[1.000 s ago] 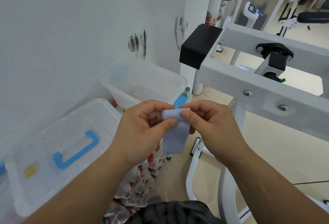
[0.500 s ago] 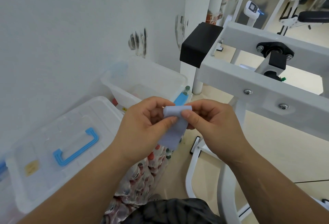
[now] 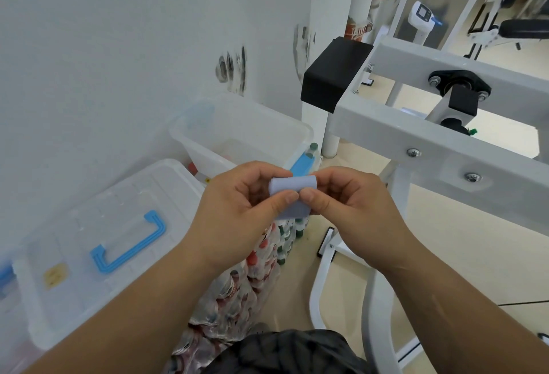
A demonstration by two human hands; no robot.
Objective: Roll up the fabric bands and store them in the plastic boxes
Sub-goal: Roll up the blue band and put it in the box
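Rolled further than a second ago, the pale blue fabric band [image 3: 292, 187] shows a shorter tail; our left hand [image 3: 237, 213] and right hand [image 3: 352, 206] both pinch it, nearer than the open plastic box [image 3: 252, 119].

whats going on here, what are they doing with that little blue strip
A person is rolling up a light blue fabric band, pinching the roll between the left hand and the right hand in front of them. A short tail hangs loose below the roll. The band is not yet stored: an open plastic box sits by the wall beyond the hands, beside a lidded box.
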